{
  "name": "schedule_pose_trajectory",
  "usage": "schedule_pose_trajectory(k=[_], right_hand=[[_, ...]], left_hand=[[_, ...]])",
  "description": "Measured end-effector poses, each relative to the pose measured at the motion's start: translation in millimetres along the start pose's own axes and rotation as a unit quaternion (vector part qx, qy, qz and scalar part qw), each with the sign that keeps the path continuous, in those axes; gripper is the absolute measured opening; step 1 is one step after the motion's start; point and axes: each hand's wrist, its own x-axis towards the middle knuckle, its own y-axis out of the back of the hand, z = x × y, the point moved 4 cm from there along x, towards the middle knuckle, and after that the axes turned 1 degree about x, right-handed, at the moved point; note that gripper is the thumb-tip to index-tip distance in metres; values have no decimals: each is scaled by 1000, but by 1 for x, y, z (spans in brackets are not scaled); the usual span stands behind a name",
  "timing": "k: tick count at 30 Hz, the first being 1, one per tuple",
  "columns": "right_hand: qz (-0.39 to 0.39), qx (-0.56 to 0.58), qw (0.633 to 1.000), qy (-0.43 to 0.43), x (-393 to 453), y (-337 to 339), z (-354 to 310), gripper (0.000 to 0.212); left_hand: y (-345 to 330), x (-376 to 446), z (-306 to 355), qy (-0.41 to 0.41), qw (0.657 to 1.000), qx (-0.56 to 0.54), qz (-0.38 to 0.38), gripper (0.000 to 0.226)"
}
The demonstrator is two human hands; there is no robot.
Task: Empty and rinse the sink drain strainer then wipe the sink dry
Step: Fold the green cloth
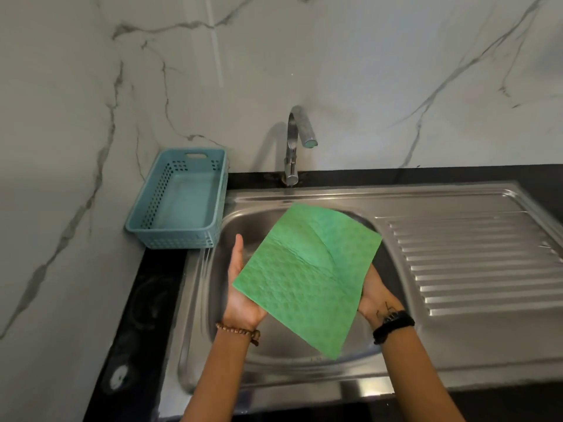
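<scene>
A green textured cloth [307,272] lies spread flat across both my palms above the steel sink bowl [240,226]. My left hand [240,295] is palm up under the cloth's left edge, thumb pointing away from me. My right hand [376,292] supports the cloth's right edge and is mostly covered by it. The cloth and my hands hide the bottom of the bowl, so the drain strainer is not visible. The chrome tap [295,141] stands behind the bowl with no water running.
A ribbed steel drainboard [469,257] extends to the right of the bowl. A blue perforated plastic basket [179,199] sits at the back left corner against the marble wall. Black countertop [152,296] borders the sink on the left.
</scene>
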Motion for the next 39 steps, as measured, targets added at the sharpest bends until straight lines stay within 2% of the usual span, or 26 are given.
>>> schedule_pose_trajectory(k=[2, 4, 6, 9, 11, 12, 14, 15, 19, 21, 23, 25, 26, 28, 31, 35, 37, 39], right_hand=[[-19, 0, 1000, 18, -4, -11, -11, 31], [-25, 20, 999, 23, -6, -11, -20, 26], [-28, 58, 998, 0, -7, -3, -13, 33], [23, 108, 993, -43, -2, 20, 10, 68], [36, 84, 993, -77, -1, 27, 21, 70], [23, 47, 995, -87, -2, 25, 23, 59], [-12, -33, 996, -84, -6, 17, 17, 31], [-36, -54, 995, -72, -7, 14, 10, 27], [-140, -80, 987, 4, -13, -9, -34, 48], [-156, -89, 983, 21, -13, -15, -45, 46], [-120, -94, 988, 2, -10, -10, -39, 43], [-75, -106, 991, -34, -7, 4, -21, 49], [-63, -120, 989, -55, -6, 11, -11, 52], [-49, -163, 982, -83, -6, 22, 2, 54], [-42, -222, 972, -57, -7, 23, -6, 51], [-80, -224, 969, 69, -18, 4, -52, 51], [-102, -207, 965, 128, -28, -9, -75, 42], [-110, -220, 956, 158, -35, -19, -85, 27]], left_hand=[[-7, -3, 9, -5, 1000, 5, -27, 55], [-3, -4, 18, -17, 999, 41, -9, 36], [-1, -7, 19, -22, 999, 48, 6, 31], [12, -9, 12, -20, 999, 24, 45, 23], [20, -9, 8, -30, 997, -3, 66, 32], [26, -9, 6, -32, 997, -1, 77, 38], [32, -12, 8, -25, 994, 46, 98, 36], [33, -13, 11, -21, 991, 84, 100, 33], [23, -13, 41, -63, 975, 212, 34, 26], [15, -12, 54, -89, 959, 270, 14, 22], [14, -6, 55, -100, 944, 310, 48, 17], [23, 0, 46, -112, 925, 338, 131, 14], [29, 2, 39, -117, 916, 348, 164, 16], [39, 4, 23, -111, 906, 365, 184, 26], [38, -1, 16, -118, 900, 384, 172, 29], [-2, -19, 43, -231, 917, 319, 55, 27], [-23, -28, 55, -259, 928, 268, 7, 21], [-36, -31, 60, -266, 932, 247, -6, 23]])
